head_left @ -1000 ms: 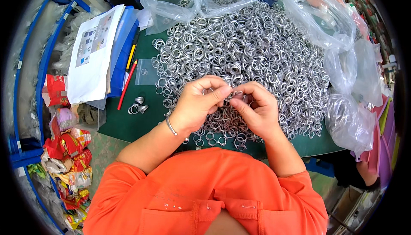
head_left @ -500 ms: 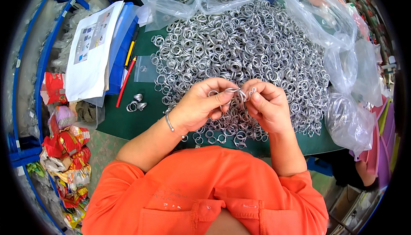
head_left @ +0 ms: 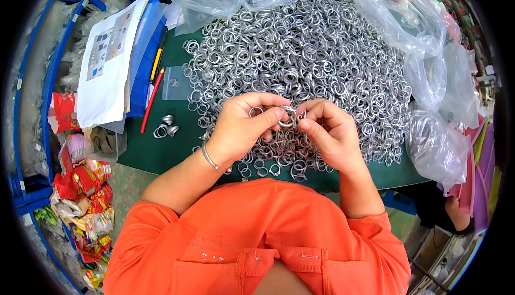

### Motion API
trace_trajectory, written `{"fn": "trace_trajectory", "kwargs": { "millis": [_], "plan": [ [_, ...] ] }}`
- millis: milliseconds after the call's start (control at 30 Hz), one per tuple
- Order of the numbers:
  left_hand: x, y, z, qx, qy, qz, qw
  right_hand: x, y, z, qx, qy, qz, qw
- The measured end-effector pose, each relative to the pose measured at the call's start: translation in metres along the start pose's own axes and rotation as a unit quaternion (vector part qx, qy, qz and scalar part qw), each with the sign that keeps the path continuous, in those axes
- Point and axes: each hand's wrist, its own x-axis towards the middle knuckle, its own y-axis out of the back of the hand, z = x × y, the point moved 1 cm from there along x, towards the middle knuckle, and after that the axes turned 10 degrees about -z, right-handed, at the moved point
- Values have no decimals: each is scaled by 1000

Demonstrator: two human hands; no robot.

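A large heap of silvery metal rings [head_left: 322, 48] covers the middle of the green table. Over its near part, my two hands meet with fingertips close together. My left hand [head_left: 247, 122] is closed, pinching a few metal rings [head_left: 287, 117] between thumb and fingers. My right hand [head_left: 333, 133] is closed too, thumb and forefinger gripping a metal ring [head_left: 301, 117] beside those in the left. Some of the held rings are partly hidden by the fingers. Several loose rings [head_left: 274, 169] lie along the near edge of the heap.
Left of the heap lie a red pencil [head_left: 152, 100], a small clear bag [head_left: 176, 83] and a few larger rings [head_left: 167, 127]. Papers [head_left: 107, 69] rest on a blue tray [head_left: 146, 88] at the left. Clear plastic bags [head_left: 437, 147] border the heap's right side.
The hands have shifted slightly left, and the right fingers have turned around the ring. The whole view has moved a little. Both hands still hold rings.
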Motion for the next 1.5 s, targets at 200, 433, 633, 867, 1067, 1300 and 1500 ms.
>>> {"fn": "trace_trajectory", "kwargs": {
  "millis": [200,433,633,867,1067,1300,1500],
  "plan": [
    [-6,-8,-8,13,-91,-59,994,2,-9,7,224,-137,41,964],
    [-1,2,-4,-204,-110,-26,972,14,1,3,374,-175,98,905],
    [17,-23,19,340,-331,-84,876,18,-24,-14,577,-226,-5,785],
    [18,-40,24,415,-389,-15,823,4,22,9,716,-96,39,690],
    [12,-10,1,301,-286,11,910,-3,190,-11,498,96,372,777],
    [0,-1,-4,262,-241,32,934,-18,335,9,-219,-169,455,846],
    [0,11,-13,258,-226,50,938,-13,223,-3,-271,-30,272,923]
  ]
}}
